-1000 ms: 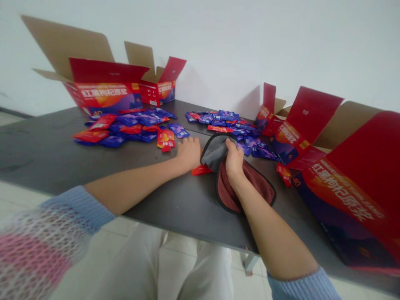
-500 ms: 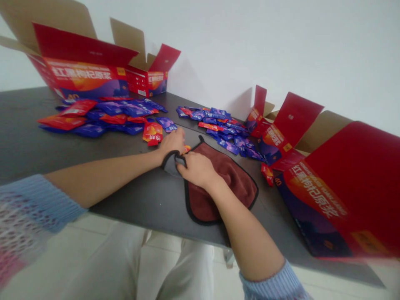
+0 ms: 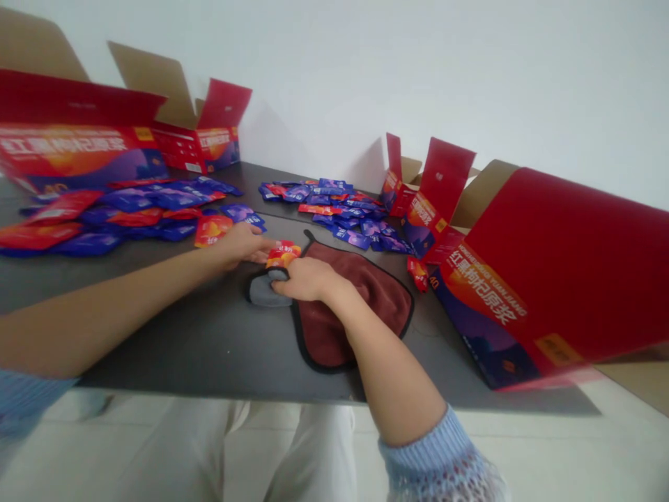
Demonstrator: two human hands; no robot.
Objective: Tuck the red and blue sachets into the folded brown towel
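Note:
My left hand point(image 3: 244, 245) reaches in from the left, its fingertips closed at the left edge of a small red-and-orange sachet point(image 3: 283, 253). My right hand point(image 3: 306, 279) is closed on the turned-up corner of a brown cloth point(image 3: 376, 289) with black edging. Grey underside shows at that folded corner point(image 3: 266, 289), right below the sachet. The sachet's lower part is hidden by the cloth and the right fingers. Just beyond my left hand lie another red-orange sachet point(image 3: 212, 229) and a purple one point(image 3: 243, 215).
A heap of blue and red sachets point(image 3: 130, 209) lies at left, another point(image 3: 339, 209) towards the wall. Open red cartons stand at the left point(image 3: 104, 150), back left point(image 3: 217, 146) and right point(image 3: 486, 293). One red sachet point(image 3: 418, 273) is beside the right carton. The grey table's front edge point(image 3: 209, 394) is near my legs.
My left hand has drawn left, away from my right hand, uncovering the red-orange sachet between them. The right hand stays on the cloth corner. The view has turned to the right.

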